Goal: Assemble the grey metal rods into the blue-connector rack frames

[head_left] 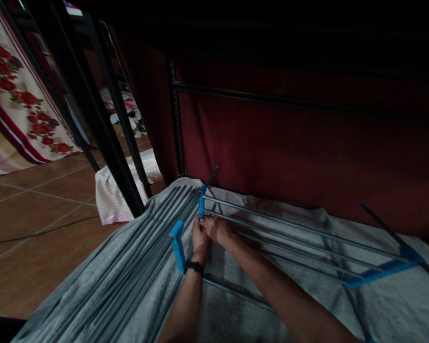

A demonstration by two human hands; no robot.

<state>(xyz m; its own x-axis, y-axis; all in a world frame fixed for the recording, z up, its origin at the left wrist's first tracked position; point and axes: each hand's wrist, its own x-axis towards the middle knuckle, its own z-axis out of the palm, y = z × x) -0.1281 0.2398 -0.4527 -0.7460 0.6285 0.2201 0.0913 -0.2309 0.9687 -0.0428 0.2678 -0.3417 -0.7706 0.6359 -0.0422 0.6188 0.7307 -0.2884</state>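
My left hand (pixel 199 237), with a black wristband (pixel 193 267), is closed at the lower end of a perforated blue plastic connector (pixel 201 206). Right beside it, my right hand (pixel 217 229) has its fingers wrapped round the near end of a grey metal tube, close against the connector. Several parallel tubes (pixel 282 234) run from there to a long blue connector (pixel 382 272) at the right. Nearer to me, another blue bracket (pixel 178 245) stands by my left wrist. My fingertips and the exact joint between them are partly hidden.
Several loose grey tubes (pixel 139 267) lie side by side on the grey blanket (pixel 232 314) at the left. A black metal frame post (pixel 89 109) rises beside it. Behind hangs a dark red cloth (pixel 289 157). A striped cloth (pixel 110 195) lies by the tiled floor (pixel 39 205).
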